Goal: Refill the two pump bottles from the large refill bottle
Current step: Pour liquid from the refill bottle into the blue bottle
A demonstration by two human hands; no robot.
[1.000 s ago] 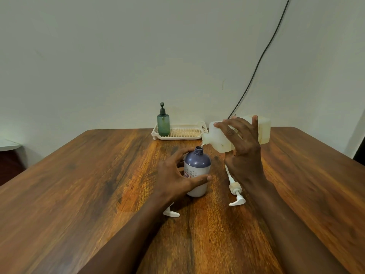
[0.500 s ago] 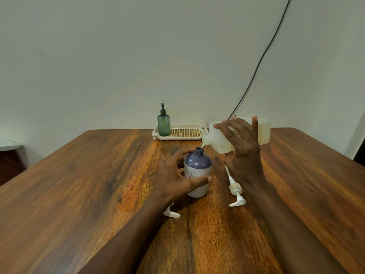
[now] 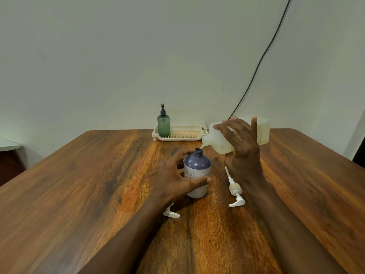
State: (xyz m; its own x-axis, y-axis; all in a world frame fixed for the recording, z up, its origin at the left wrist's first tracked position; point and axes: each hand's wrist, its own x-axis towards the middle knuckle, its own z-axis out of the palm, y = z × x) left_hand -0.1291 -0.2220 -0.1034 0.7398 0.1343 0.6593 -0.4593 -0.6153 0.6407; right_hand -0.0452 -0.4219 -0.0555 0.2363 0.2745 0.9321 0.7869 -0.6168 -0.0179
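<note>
A purple-topped white pump bottle [image 3: 197,165] stands uncapped on the wooden table [image 3: 98,184]. My left hand [image 3: 175,178] is wrapped around its body. My right hand [image 3: 243,147] holds the large translucent refill bottle [image 3: 219,139] tipped on its side, spout just above the purple bottle's open neck, with a thin stream of clear liquid between them. A white pump head [image 3: 235,192] with its tube lies flat right of the bottle. Another white pump piece [image 3: 170,213] pokes out from under my left wrist. A green pump bottle [image 3: 163,124] stands capped in a tray.
A cream perforated tray [image 3: 185,133] sits at the table's far edge against the wall. A black cable [image 3: 262,58] runs down the wall behind the refill bottle. A pale surface [image 3: 8,144] shows at the far left, beside the table.
Both hands and both bottles keep almost the same pose; the refill bottle stays tipped over the purple bottle's neck.
</note>
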